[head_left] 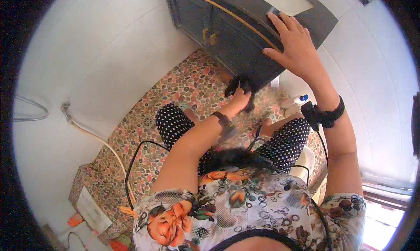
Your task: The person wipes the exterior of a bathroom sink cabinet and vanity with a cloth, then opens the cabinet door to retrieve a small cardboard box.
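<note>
My left hand (240,100) reaches down between my knees, close to the floor at the base of a dark grey cabinet (238,43). Its fingers are closed round a black, shaggy thing (232,88), perhaps a brush or a bundle of dark fibres; its exact kind is unclear. Part of that thing is hidden by the hand. My right hand (297,47) lies on the cabinet's dark top edge (321,26), fingers spread, holding nothing.
A white bottle with a blue cap (295,101) lies on the pebble-patterned floor (170,87) to the right. A round drain (148,121) is at the left. From a wall tap (65,109) a pale hose (103,141) runs down. Black cables (127,176) hang beside me.
</note>
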Tool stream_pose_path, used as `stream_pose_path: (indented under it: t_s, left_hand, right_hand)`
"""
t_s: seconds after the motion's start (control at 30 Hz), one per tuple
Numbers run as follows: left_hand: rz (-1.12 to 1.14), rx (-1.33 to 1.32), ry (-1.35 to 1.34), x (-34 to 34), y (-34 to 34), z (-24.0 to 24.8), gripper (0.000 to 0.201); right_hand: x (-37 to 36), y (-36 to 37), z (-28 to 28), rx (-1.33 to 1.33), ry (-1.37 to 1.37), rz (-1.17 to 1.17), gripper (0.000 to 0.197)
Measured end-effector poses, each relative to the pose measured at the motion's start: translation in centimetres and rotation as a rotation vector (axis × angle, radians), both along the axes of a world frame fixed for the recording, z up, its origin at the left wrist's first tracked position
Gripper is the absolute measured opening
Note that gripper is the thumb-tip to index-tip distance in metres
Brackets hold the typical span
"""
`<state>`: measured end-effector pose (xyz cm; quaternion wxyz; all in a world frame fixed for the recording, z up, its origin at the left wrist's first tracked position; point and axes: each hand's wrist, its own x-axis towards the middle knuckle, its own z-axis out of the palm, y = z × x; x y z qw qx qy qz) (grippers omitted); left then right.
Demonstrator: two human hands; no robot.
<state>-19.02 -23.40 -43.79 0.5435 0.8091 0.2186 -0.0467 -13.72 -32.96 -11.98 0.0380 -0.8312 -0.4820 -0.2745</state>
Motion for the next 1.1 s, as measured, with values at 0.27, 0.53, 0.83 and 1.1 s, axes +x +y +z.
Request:
stream_pose_path:
  t_s: [0.27, 0.53, 0.83, 1.1]
  left_hand:
    - [0.187, 0.06, -0.339, 3.2, 4.7, -0.7, 0.05]
    - [0.191, 0.009, 0.116, 2.6, 12.6, 2.4, 0.05]
    - [-0.395, 0.034, 0.055, -2.1, 7.3, -1.2, 0.065]
    - [-0.238, -0.343, -0.018, -4.8, 2.9, 6.2, 0.055]
  right_hand:
    - [-2.2, 2.1, 0.7, -0.033, 0.027, -0.138, 0.08]
    - [-3.8, 3.1, 0.1, 0.004, -0.028, -0.111, 0.079]
    - [-2.8, 5.4, 0.2, 0.001, 0.023, -0.128, 0.079]
    - [0.9, 1.6, -4.3, 0.283, -0.013, 0.068, 0.068]
